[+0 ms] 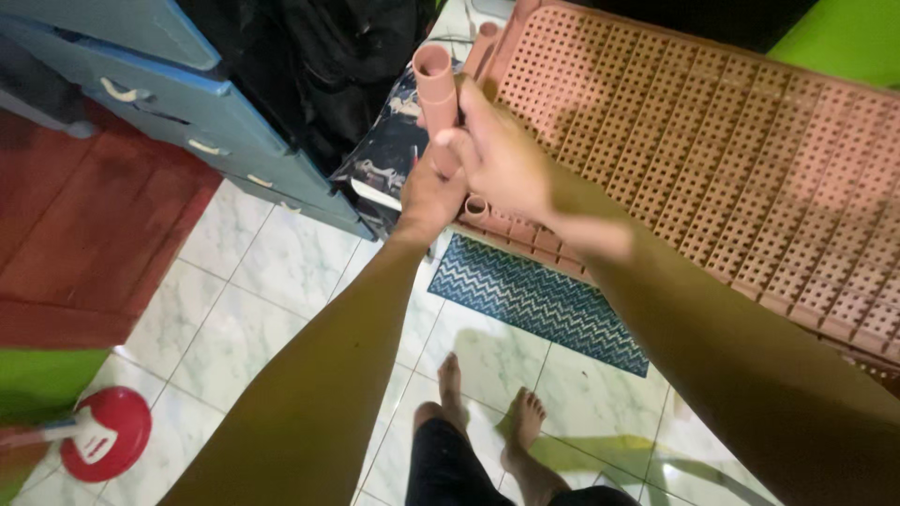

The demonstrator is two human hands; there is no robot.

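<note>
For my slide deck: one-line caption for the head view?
Both hands, left hand and right hand, grip a pink tube beside a perforated pink shelf.

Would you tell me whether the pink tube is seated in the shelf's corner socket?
Cannot tell: both hands cover the pink tube at its lower end.

both bare arms reach forward and upward from the bottom of the view, converging near the top centre. the left hand (429, 192) sits lower, its fingers wrapped closed, wrist straight in line with the long forearm. the right hand (497, 155) lies just above and across it, touching it, back of the hand facing the camera, fingers curled shut, wrist bent slightly inward. below, two bare feet stand side by side, dark trouser legs ending above the ankles.
</note>
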